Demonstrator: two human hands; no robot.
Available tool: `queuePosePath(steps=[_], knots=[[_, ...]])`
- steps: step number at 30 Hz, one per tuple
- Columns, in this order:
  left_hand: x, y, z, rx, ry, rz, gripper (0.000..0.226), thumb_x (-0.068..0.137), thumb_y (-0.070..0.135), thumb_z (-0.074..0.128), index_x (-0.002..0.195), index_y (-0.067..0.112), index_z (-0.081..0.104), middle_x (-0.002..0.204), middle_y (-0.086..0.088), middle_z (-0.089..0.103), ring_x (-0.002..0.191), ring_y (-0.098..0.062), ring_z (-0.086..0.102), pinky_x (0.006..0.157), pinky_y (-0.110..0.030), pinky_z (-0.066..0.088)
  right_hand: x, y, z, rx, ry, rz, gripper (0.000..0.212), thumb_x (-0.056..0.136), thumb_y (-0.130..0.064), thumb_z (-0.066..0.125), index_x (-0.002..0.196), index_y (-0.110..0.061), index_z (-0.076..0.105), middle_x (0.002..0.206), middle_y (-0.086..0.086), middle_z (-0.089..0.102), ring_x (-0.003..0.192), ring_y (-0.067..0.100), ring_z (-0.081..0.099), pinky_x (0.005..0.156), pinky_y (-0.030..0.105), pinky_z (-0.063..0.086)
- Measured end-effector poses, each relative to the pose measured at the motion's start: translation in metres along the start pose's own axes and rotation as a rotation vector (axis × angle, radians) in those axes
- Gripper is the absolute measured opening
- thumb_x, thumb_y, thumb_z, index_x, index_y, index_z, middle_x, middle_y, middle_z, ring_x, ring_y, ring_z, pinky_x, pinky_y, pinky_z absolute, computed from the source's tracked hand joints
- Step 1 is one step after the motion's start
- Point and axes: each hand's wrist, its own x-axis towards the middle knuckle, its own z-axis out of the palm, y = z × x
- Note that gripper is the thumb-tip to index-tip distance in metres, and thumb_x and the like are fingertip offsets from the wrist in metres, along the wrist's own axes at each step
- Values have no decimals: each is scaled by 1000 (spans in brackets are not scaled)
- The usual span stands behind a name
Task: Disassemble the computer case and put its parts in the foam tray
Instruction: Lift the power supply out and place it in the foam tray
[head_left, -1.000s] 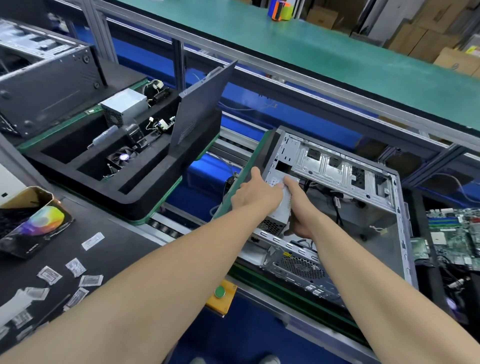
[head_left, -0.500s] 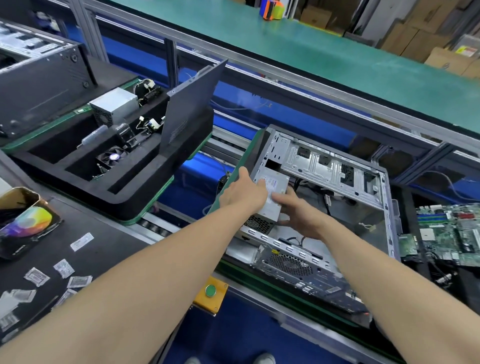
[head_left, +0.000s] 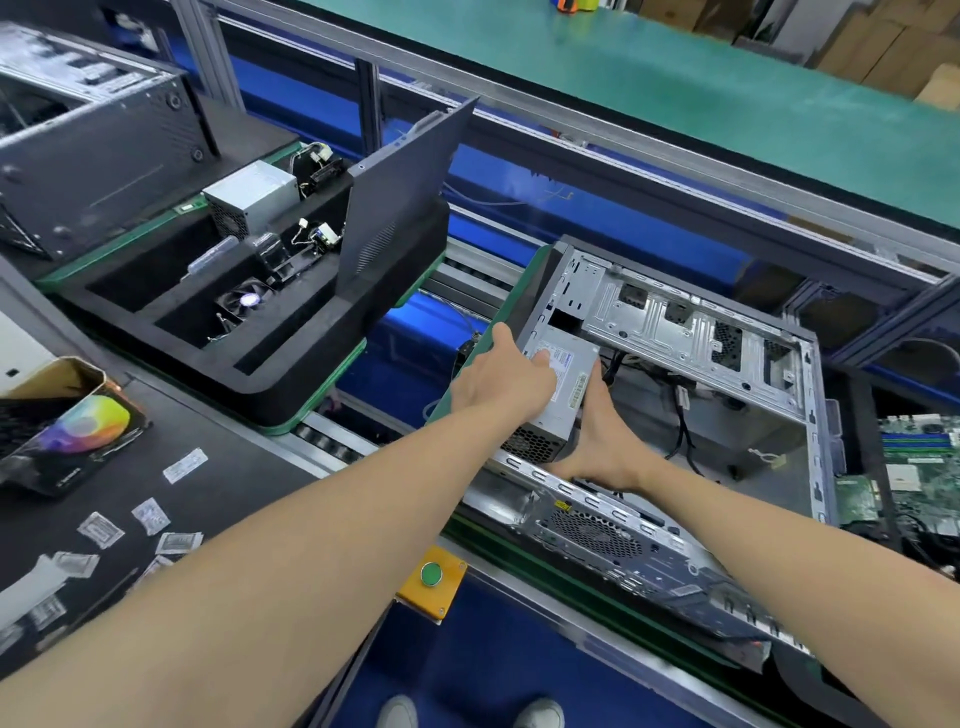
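Case is lying open on the conveyor, right of the tray and apart from it. PSU is sitting in the case's near-left corner, vent end facing the viewer.

Left hand is gripping the PSU's left edge. Its thumb is lying on the label face, and the other fingers are going over the far side, mostly hidden.

Right hand is pressing against the PSU's right side — fingers straight and together, thumb spreading along the near lower edge.

Tray is holding a grey supply, a fan and a dark panel standing upright at its right edge. A green board is lying just right of the case.
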Motion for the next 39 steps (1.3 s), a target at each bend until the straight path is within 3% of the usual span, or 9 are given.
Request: queuePosePath(steps=[4,9,13,16,22,25,30,36,39], knots=[[-2,1,-2,-19,-1,-9,40,101,52,38,129,24,35,114,-5,64,90,-31,53,85,-47,46,1,3,-6,-15,-3,4,162,52,-42,99,165,-29,-17,159,3,33,152,20,28,126,42,31],[-3,4,-1,22,15,-11,51,100,56,40,139,24,32,123,-6,64,92,-30,52,82,-45,42,-8,5,-17,-34,-16,37,174,47,-68,98,161,-38,-30,166,-14,14,153,2,14,120,26,17],[-2,3,0,28,19,-11,57,98,58,41,143,25,29,129,-9,63,111,-37,59,95,-50,46,-11,-1,-18,-22,-41,66,176,45,-71,97,159,-38,-34,167,-18,5,154,0,11,128,36,18],[0,2,2,33,15,-16,61,96,60,42,145,26,28,131,-9,62,112,-39,59,92,-50,46,-12,0,-25,119,-122,107,173,53,-52,105,162,-33,-28,175,-15,-4,162,7,5,132,47,17],[4,0,2,7,-26,-41,67,88,70,46,138,29,29,132,-6,61,108,-37,59,81,-45,44,-12,-24,-31,725,-68,382,133,62,-76,89,165,-44,12,174,-11,21,159,25,26,112,69,43],[1,-2,1,-14,-47,-49,91,78,79,53,149,30,23,140,-5,58,117,-38,60,81,-44,46,-11,-28,-23,644,89,481,128,60,-70,94,157,-44,16,163,1,41,146,35,47,93,65,59],[-4,-2,-1,-28,-64,-33,121,63,93,55,158,32,11,152,-6,50,128,-40,54,86,-49,46,-24,-19,-32,710,86,441,93,77,-46,94,146,-38,31,128,-2,75,115,31,74,87,58,63],[-6,-1,1,6,-5,24,95,82,85,41,153,26,21,144,-11,53,121,-39,57,97,-54,49,-33,-24,-40,734,143,450,75,82,-31,90,141,-31,44,115,2,80,103,32,78,76,47,64],[-11,-1,1,75,2,119,89,83,85,42,153,35,20,149,-13,39,123,-39,54,97,-51,46,-35,-28,-44,717,146,453,65,85,-30,89,137,-24,50,116,4,80,105,30,78,76,43,64]])
